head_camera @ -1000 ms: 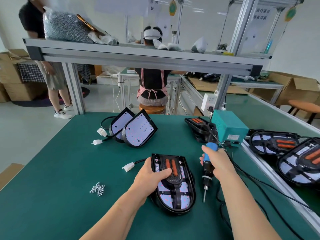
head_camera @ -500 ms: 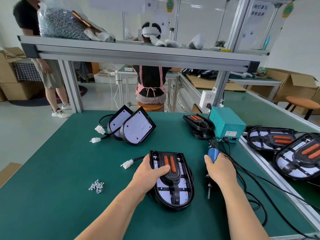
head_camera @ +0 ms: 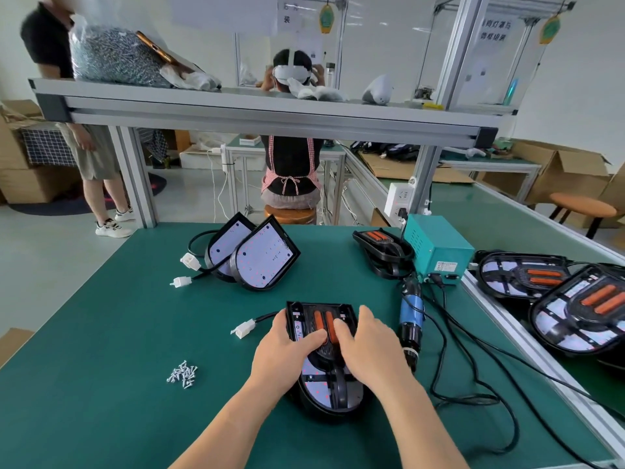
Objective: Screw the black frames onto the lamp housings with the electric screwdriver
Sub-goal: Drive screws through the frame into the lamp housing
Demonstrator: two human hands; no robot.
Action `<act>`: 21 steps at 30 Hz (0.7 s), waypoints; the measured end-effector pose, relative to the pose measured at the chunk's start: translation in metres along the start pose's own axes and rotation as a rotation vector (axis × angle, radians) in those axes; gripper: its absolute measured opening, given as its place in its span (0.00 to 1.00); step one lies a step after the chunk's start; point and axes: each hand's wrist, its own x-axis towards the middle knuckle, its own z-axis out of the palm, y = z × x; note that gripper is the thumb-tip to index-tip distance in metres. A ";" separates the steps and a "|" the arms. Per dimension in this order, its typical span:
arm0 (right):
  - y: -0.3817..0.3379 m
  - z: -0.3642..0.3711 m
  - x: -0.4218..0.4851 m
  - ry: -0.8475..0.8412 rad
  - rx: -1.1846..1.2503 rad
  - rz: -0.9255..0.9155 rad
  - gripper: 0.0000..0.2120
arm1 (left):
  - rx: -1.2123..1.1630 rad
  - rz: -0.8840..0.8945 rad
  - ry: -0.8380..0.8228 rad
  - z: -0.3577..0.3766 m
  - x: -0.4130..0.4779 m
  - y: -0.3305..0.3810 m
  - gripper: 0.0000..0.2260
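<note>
Two hands held the lamp housing point(head_camera: 316, 389) on the tabletop point(head_camera: 101, 333): your left hand point(head_camera: 280, 353) and right hand point(head_camera: 368, 350) curled their fingers over its edges, thumbs on the black frame point(head_camera: 340, 387). The electric screwdriver point(head_camera: 411, 316) lay just right of it, loose screws point(head_camera: 182, 374) to the left, and a bag of screws point(head_camera: 111, 52) on the shelf point(head_camera: 236, 106).

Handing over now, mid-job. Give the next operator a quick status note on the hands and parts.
Left hand and right hand both grip the lamp housing with its black frame seated, mid-table.
Electric screwdriver lies unheld right of it; screws heaped at left.
Done: framed lamps on the right bench. Whether this one is screwed: unclear.
To do: two bare housings at back, spare frames by the teal box.
</note>
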 end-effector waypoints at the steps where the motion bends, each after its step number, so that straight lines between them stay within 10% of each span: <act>1: -0.004 0.005 0.000 -0.006 0.028 0.006 0.33 | -0.001 0.014 0.026 0.001 -0.002 0.000 0.20; 12: 0.004 0.005 0.008 -0.506 1.277 0.142 0.21 | -0.216 0.187 0.138 -0.002 -0.001 -0.015 0.13; 21: 0.009 0.008 0.008 -0.473 1.391 0.084 0.21 | -0.370 0.142 0.308 -0.002 -0.002 -0.010 0.19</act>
